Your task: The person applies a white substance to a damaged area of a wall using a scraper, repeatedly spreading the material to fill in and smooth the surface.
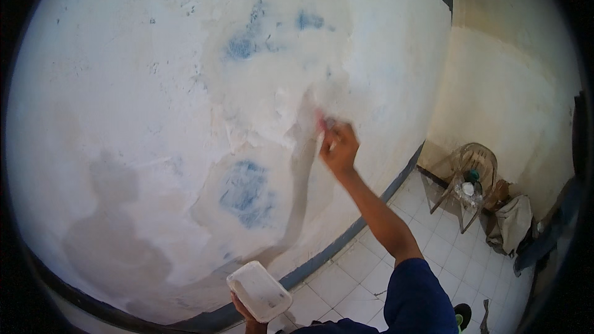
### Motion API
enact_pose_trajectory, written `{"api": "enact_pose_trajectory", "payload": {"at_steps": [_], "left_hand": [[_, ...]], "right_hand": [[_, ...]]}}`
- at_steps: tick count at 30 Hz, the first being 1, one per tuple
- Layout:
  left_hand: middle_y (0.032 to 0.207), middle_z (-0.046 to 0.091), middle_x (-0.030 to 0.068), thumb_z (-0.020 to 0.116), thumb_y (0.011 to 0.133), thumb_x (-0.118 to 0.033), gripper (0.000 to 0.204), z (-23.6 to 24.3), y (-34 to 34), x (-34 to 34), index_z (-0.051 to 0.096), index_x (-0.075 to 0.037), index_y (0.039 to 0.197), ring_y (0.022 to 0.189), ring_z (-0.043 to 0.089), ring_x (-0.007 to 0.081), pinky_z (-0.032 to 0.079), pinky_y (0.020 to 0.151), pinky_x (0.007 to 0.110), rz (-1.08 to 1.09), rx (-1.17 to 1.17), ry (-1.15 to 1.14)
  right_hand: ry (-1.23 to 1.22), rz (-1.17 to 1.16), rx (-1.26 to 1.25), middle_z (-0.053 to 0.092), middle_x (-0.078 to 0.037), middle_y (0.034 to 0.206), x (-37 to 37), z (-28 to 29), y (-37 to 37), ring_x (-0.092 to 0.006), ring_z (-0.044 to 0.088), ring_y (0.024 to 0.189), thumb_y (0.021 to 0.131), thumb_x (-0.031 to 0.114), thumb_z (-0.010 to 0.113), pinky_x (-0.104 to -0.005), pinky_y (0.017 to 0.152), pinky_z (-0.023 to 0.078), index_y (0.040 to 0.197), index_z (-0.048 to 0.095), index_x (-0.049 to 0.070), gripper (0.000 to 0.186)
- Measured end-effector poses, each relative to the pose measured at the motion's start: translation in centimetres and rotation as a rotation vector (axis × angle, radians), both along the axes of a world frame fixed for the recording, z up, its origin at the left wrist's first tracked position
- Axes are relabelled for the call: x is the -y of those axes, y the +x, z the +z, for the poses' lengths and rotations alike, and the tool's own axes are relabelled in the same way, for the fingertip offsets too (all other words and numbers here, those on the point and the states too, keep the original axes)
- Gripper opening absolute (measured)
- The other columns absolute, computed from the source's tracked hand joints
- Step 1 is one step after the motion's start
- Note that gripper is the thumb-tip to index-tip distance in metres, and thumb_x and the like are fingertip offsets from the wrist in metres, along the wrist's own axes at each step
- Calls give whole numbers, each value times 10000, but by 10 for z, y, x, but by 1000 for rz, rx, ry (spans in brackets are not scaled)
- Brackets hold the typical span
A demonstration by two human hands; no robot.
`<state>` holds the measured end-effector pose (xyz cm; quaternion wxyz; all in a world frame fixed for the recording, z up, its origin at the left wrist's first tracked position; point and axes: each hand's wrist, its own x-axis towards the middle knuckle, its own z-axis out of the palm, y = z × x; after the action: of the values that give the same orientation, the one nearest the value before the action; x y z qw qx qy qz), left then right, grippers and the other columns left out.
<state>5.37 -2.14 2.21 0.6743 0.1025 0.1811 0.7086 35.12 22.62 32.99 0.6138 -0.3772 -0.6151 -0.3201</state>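
My right hand (340, 147) is raised in front of the white wall (173, 80), closed round a small tool with a red part (320, 120) that looks like a putty knife. Its blade is smeared by motion, so I cannot tell whether it touches the wall. Low down, my left hand (242, 310) grips the side of a white rectangular plastic tub (260, 292), which is tilted so its inside shows. Pale whitish residue coats the tub's inside. Around my right hand the wall has pale filler-like patches, with blue patches (246, 193) showing through.
A dark skirting strip (334, 248) runs along the wall's foot above white floor tiles (337, 281). In the far right corner stands a plastic chair (476, 161) with items on its seat. A pale sack (513, 224) slumps beside it. My shadow falls across the wall.
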Motion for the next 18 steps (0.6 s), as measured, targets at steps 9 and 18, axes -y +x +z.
{"api": "enact_pose_trajectory", "payload": {"at_steps": [9,18], "left_hand": [[1382,536,92,339,902,-684,742,-9,25,-12,451,-189,1443,1212,551,383,469,972,595,42,-8,13],[1419,499,114,403,862,-726,815,29,52,-1,394,-202,1486,1220,538,415,462,960,642,-9,-71,82]], "right_hand": [[85,117,25,658,-128,925,23,11,22,-338,629,802,690,-102,612,-379,608,521,983,733,58,355],[173,232,275,675,-133,966,10,-2,13,-355,661,844,654,-93,592,-390,687,574,751,604,23,152]]}}
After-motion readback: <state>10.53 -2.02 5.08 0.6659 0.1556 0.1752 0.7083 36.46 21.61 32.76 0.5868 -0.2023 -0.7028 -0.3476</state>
